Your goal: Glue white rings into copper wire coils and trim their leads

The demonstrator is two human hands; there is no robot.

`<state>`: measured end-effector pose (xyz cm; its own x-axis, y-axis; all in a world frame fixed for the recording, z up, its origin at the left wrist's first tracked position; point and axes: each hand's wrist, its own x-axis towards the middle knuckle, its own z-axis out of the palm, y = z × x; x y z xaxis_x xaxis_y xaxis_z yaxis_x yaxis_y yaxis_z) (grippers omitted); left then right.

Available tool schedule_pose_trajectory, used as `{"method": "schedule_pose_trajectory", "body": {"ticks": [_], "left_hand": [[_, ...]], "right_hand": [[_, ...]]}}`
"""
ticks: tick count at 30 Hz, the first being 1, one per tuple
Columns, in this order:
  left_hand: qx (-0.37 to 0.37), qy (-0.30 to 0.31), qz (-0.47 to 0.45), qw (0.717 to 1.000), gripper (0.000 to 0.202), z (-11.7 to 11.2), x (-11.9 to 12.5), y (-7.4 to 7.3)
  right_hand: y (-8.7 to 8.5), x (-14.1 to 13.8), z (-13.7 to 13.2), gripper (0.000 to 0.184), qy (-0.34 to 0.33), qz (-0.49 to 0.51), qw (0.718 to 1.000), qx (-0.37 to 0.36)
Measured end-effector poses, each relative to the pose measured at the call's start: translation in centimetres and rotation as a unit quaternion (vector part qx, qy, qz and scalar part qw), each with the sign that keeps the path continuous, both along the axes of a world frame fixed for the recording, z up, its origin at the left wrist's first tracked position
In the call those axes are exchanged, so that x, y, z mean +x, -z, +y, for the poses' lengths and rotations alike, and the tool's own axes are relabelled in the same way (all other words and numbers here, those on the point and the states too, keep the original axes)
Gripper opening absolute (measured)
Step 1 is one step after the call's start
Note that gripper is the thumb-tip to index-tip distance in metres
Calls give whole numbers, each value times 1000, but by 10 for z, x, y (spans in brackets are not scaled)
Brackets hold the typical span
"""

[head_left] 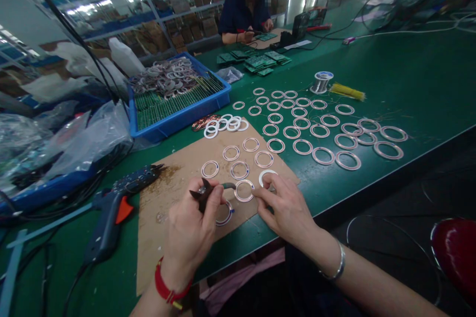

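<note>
My left hand (197, 228) is closed around dark pliers-like cutters (204, 194), whose pointed jaws face up and left and whose greenish handle sticks out to the right. Under it lies a thin ring with a blue mark (224, 214), partly hidden by my fingers. My right hand (284, 205) is curled with its fingers on a white ring (265, 174); one fingertip reaches the edge of a copper-edged ring (236, 198) lying flat on the cardboard (174, 237). Several similar rings (240, 178) lie just beyond both hands.
A glue gun (107, 223) lies on the left. Behind the cardboard are white rings (211, 134) and a blue tray (178, 121) of circuit boards and rings. Many rings (302, 154), a solder spool (320, 86) and yellow wires (347, 91) cover the right side. A co-worker (238, 15) sits opposite.
</note>
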<state>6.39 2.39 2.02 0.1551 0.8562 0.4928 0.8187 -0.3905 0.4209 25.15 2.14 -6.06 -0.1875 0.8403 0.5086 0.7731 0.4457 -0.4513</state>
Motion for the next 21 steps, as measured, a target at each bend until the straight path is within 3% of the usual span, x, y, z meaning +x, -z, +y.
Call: {"method": "schedule_pose_trajectory", "body": {"ticks": [12, 16, 21], "left_hand": [[-89, -16, -36, 995, 21, 18, -1, 3], [-109, 5, -53, 993, 20, 27, -2, 3], [-93, 3, -102, 990, 22, 27, -17, -11]], "right_hand": [[3, 2, 0, 16, 2, -37, 999, -5], [2, 2, 1, 17, 0, -50, 999, 5], [-1, 1, 4, 15, -4, -72, 997, 20]]}}
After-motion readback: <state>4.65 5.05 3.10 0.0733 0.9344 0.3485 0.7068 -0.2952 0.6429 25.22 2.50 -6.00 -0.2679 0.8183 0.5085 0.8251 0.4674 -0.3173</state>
